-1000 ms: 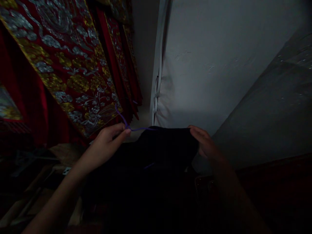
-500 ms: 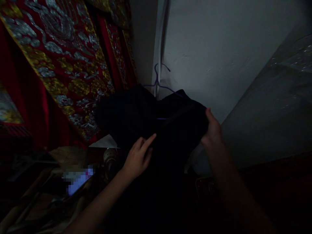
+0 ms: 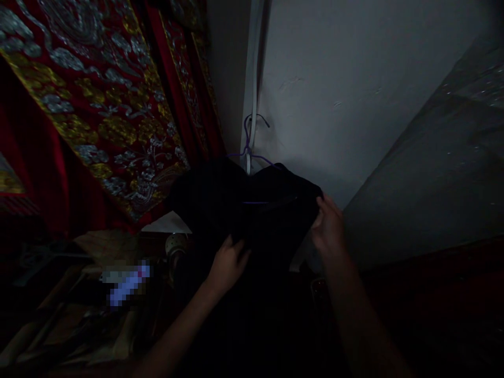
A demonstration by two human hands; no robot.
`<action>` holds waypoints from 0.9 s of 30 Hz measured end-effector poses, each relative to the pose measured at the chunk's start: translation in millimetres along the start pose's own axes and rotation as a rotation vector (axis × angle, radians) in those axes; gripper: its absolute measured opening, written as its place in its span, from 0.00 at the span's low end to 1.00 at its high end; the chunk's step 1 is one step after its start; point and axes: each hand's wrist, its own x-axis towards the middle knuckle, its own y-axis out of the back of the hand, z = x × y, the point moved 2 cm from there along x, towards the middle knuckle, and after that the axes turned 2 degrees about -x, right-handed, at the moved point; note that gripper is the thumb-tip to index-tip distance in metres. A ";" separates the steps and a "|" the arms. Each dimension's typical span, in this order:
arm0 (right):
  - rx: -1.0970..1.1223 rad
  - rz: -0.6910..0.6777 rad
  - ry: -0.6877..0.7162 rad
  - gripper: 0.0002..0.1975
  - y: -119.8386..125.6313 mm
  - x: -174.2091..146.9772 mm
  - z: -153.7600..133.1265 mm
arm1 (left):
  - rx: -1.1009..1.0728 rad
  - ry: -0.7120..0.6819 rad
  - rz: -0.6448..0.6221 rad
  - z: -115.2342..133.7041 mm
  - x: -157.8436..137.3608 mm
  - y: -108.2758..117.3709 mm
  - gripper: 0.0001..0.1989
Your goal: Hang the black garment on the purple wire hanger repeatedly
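A very dark short-sleeved garment, apparently a shirt, hangs on a thin purple hanger. The hanger's hook is by a pale vertical strip or cord on the wall. My left hand is at the middle of the shirt's front, below the neckline, its fingers bent and closed on the dark cloth. At the right-hand sleeve edge, my right hand pinches the fabric between thumb and fingers. The lower part of the shirt fades into darkness.
Red cloth with gold and silver embroidery hangs at the left. A pale wall stands behind the shirt, with a greyish translucent sheet at the right. A lit, blurred-out screen lies among dim clutter at lower left.
The hanger and upper shirt sit lower in view. My right hand has moved left and down with the sleeve edge. My left hand's extended index finger has curled down onto the cloth.
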 end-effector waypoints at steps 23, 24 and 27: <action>-0.625 -0.533 -0.301 0.23 24.9 -167.9 98.0 | -0.707 0.183 0.535 17.1 -67.1 -57.1 0.09; -0.627 -0.535 -0.302 0.22 25.7 -166.9 96.5 | -0.693 0.179 0.539 18.8 -66.9 -57.7 0.08; -0.662 -0.500 -0.298 0.21 26.5 -163.0 91.7 | -0.651 0.172 0.523 20.0 -66.1 -60.5 0.07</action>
